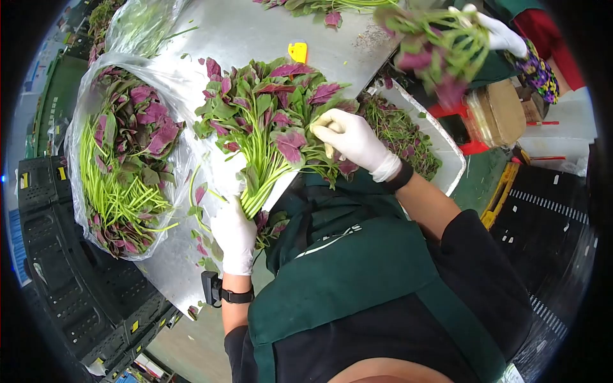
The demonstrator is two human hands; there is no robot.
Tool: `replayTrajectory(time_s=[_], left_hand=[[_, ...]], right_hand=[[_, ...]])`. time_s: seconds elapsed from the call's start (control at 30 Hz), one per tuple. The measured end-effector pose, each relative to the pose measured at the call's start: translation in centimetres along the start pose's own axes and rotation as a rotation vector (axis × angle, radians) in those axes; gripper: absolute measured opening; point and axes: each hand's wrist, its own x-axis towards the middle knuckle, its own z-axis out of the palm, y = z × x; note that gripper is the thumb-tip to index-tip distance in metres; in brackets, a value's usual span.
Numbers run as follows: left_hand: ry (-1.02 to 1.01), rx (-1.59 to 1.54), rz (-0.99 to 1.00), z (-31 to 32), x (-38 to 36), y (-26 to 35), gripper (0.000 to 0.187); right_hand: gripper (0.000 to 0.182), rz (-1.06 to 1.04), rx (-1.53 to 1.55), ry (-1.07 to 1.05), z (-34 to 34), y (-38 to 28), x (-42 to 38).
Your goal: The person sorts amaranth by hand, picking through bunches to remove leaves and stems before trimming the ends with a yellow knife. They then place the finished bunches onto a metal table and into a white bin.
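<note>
Gray metal tops the counter (220,32). The left hand (234,237) is shut around the stems of a leafy bunch (271,105). The right hand (348,139) pinches its fingertips together by the leaves. A bag of greens (165,76) sits to the left.

Greens bunch (258,121) over table (233,32).
Bag (78,163) with greens left, tub (458,153) with greens right, crates (60,246) left of table, small tool (297,52) beyond bunch.
</note>
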Motion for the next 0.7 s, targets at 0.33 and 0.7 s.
replayTrajectory(time_s=[0.33,0.7], left_hand=[[0.001,0.008,0.002,0.3,0.0,-0.1,0.039],[0.005,-0.005,-0.004,0.4,-0.2,-0.1,0.039]], right_hand=[[0.032,-0.139,-0.821,0.176,1.1,0.1,1.3],[0.012,-0.219,-0.3,0.27,0.8,1.0,0.2]])
